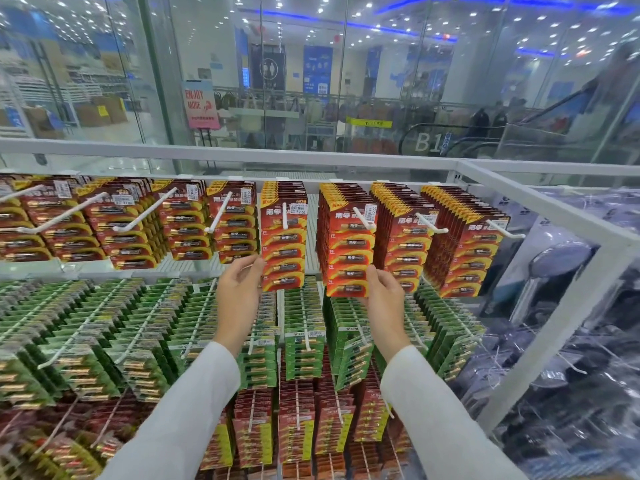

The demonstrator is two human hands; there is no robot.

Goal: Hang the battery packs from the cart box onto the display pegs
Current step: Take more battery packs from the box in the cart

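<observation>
Red and yellow battery packs hang in a top row on white pegs. My left hand (239,292) grips the lower left edge of the middle stack of red packs (284,244), which hangs on a white peg (284,216). My right hand (382,292) holds the bottom right corner of the neighbouring stack of red packs (348,251), which hangs on another peg (365,220). Both arms wear white sleeves. The cart box is out of view.
Green battery packs (304,337) fill the row below, and more red packs (298,420) hang under those. A white metal frame (554,216) borders the display at right, with bagged shower heads (557,268) beyond. Glass and an escalator lie behind.
</observation>
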